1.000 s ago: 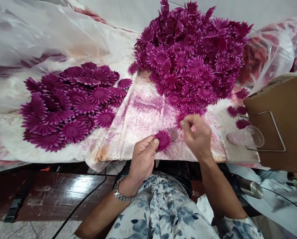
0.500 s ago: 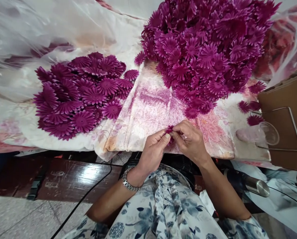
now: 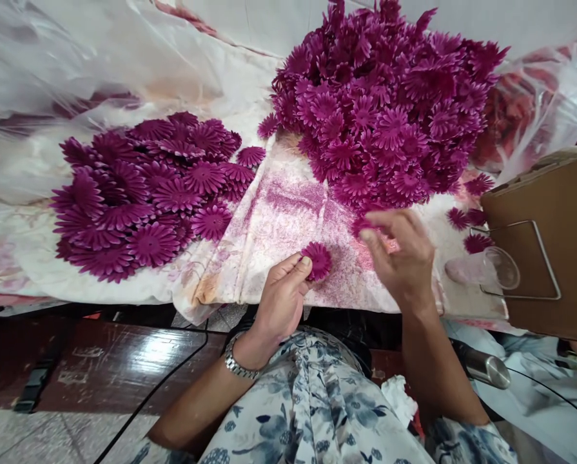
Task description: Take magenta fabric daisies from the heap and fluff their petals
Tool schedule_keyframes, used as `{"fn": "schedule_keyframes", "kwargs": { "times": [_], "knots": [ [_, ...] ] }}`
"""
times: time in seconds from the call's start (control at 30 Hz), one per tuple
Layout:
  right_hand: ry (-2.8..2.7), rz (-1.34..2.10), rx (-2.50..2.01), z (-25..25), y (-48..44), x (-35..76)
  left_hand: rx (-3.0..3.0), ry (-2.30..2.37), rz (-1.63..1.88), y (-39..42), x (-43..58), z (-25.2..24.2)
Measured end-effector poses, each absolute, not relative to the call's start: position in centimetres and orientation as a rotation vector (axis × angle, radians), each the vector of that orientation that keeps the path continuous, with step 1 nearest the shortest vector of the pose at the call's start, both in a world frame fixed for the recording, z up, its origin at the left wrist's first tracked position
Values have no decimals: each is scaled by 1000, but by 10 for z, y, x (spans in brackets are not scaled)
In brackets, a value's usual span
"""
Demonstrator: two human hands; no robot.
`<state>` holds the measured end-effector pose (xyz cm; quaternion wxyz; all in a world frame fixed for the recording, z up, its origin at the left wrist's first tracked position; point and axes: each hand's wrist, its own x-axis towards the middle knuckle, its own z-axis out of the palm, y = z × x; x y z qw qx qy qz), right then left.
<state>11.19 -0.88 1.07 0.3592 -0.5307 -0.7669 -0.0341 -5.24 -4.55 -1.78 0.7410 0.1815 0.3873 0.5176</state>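
You see a desk [image 3: 278, 212] covered with a pale, stained floral cloth [image 3: 249, 270]. Behind it is a white wall [image 3: 269, 22]. Below are dark glossy wood [image 3: 124, 361] and a grey speckled floor [image 3: 51, 438].

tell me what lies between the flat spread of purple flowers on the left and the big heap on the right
In the head view, between the flat spread and the big heap lies bare cloth dusted with purple specks, plus one stray flower.
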Motion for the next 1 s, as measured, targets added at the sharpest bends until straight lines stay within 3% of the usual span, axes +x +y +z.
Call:
{"fn": "schedule_keyframes", "kwargs": {
  "times": [0.13, 0.33, 0.63, 0.87, 1.0],
  "knots": [
    [-2144, 272, -1206, -4, -34, 85, 494, 841, 1078, -47, -51, -22],
    [-2085, 316, -1186, -14, -39, 79, 676, 901, 1055, -55, -51, -32],
    [-1839, -365, -1522, -3, 13, 125, 371, 786, 1070, -47, -56, -15],
    [-2205, 275, -1188, -9, -25, 88, 387, 817, 1081, -48, -56, -21],
    [-2215, 233, -1196, -20, -34, 78, 436, 807, 1070, -52, -53, -24]
  ]
}}
